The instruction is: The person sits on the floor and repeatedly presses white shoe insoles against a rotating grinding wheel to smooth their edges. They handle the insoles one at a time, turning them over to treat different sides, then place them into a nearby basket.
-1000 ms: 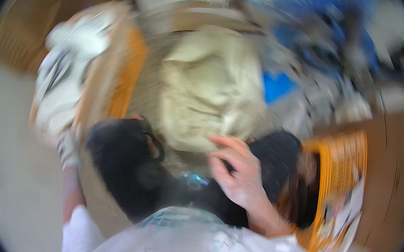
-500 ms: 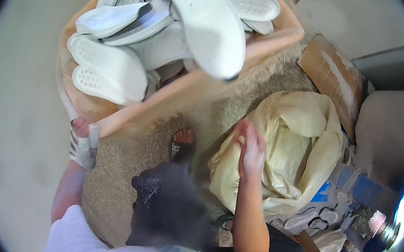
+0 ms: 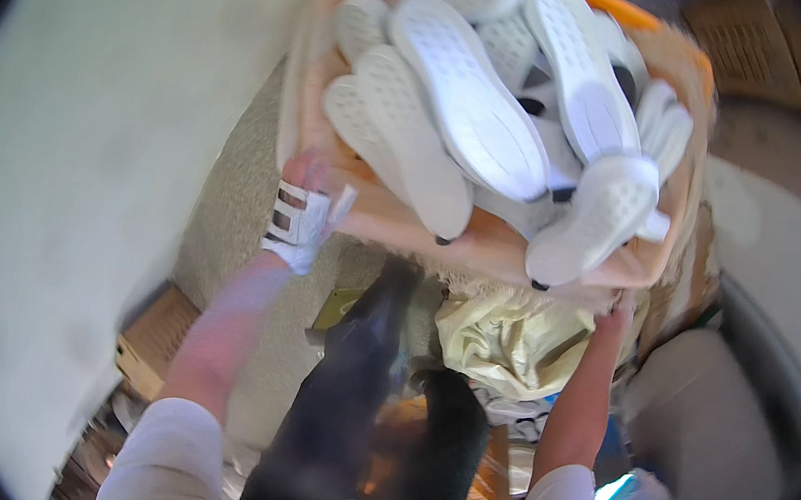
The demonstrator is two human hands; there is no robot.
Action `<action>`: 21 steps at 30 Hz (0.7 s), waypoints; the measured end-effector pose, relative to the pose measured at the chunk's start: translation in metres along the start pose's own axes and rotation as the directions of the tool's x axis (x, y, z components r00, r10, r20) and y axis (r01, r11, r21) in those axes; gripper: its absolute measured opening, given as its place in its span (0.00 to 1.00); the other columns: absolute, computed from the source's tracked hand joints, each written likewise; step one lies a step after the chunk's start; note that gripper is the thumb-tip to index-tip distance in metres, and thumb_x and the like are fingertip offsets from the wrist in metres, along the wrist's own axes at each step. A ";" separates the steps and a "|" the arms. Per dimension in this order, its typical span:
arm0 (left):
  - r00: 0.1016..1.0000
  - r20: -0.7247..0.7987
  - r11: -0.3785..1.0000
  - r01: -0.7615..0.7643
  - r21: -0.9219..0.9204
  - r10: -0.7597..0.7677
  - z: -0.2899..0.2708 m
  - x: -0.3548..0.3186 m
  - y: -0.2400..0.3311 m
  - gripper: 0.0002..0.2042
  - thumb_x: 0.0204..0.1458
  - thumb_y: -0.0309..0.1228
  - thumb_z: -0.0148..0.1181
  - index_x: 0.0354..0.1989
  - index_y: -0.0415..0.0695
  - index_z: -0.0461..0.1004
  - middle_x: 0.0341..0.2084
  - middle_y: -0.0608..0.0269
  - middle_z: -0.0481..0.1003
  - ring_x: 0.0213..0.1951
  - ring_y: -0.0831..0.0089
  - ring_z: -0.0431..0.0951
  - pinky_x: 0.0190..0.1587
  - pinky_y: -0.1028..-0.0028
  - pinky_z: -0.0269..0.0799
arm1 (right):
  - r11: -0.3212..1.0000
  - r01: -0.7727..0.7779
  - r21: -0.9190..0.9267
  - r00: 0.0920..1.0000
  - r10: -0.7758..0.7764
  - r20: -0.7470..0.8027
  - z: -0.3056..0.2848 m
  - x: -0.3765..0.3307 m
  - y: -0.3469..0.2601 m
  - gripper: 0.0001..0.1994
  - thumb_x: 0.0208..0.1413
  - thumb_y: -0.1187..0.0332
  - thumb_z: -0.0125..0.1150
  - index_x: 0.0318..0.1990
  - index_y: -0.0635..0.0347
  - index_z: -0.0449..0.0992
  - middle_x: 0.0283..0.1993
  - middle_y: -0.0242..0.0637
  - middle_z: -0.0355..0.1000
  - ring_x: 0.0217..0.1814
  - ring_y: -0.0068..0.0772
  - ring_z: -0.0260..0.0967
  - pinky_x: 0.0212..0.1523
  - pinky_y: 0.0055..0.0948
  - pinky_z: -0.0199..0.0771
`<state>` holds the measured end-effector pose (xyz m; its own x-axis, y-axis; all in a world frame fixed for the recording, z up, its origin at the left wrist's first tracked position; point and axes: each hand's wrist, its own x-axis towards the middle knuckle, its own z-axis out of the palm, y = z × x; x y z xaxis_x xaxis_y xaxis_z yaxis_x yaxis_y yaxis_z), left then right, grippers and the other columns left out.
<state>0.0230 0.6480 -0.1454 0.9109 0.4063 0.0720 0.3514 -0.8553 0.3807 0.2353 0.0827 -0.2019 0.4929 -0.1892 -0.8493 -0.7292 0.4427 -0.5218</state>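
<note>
Up near the person's chest, a tan cardboard box (image 3: pixel 481 245) heaped with white shoe soles (image 3: pixel 468 108) now fills the upper middle of the view, held off the floor between both hands. Half a second ago the box stood lower and further left, with only the left hand at its edge and the right hand down on a pale yellow bag; now the right hand has left the bag. The left hand (image 3: pixel 304 206), in a white glove with dark stripes, is closed on the box's left wall. The right hand (image 3: pixel 616 311) presses against the lower right corner, its fingers hidden beneath. The pale yellow bag (image 3: pixel 510 338) lies below the box, beside dark trouser legs (image 3: pixel 354 384). By this reading, the box is being lifted and carried.
</note>
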 end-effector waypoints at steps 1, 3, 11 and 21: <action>0.979 -0.078 0.981 0.183 -0.061 -0.188 -0.006 0.004 0.001 0.20 0.55 0.36 0.57 0.53 0.38 0.66 0.41 0.56 0.73 0.45 0.61 0.71 0.52 0.61 0.67 | 0.991 -0.009 -0.130 0.982 -0.016 -0.188 0.002 -0.012 -0.010 0.23 0.65 0.56 0.52 0.61 0.61 0.66 0.60 0.41 0.68 0.59 0.41 0.69 0.57 0.50 0.74; 0.722 0.131 0.608 0.654 -0.449 -0.679 -0.008 0.012 -0.004 0.24 0.57 0.38 0.56 0.58 0.37 0.64 0.43 0.54 0.72 0.47 0.61 0.70 0.54 0.63 0.66 | 0.953 -0.058 -0.297 0.919 -0.065 -0.389 0.017 -0.035 -0.035 0.19 0.65 0.60 0.53 0.58 0.63 0.68 0.54 0.42 0.71 0.53 0.41 0.71 0.52 0.49 0.76; 0.585 0.483 -0.611 -0.026 -0.791 -0.651 -0.011 0.011 -0.024 0.24 0.64 0.42 0.50 0.62 0.39 0.66 0.53 0.56 0.72 0.53 0.68 0.73 0.55 0.70 0.69 | 0.838 0.339 -0.429 0.929 -0.369 0.015 0.092 -0.152 -0.088 0.19 0.60 0.68 0.58 0.56 0.68 0.69 0.50 0.45 0.72 0.49 0.41 0.72 0.50 0.42 0.76; 0.528 0.703 -0.522 0.474 -0.709 -0.476 -0.085 0.052 0.031 0.23 0.61 0.35 0.54 0.63 0.38 0.64 0.59 0.59 0.69 0.59 0.68 0.69 0.65 0.71 0.61 | 0.921 0.001 -0.389 0.970 0.095 0.226 0.104 -0.013 -0.208 0.14 0.56 0.65 0.61 0.47 0.61 0.75 0.44 0.36 0.76 0.45 0.36 0.75 0.47 0.38 0.78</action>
<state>0.0627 0.6697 -0.0512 0.4661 0.3954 -0.7914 0.0948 0.8671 0.4891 0.4303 0.0839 -0.0738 0.5161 0.0564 -0.8547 -0.8561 0.0670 -0.5125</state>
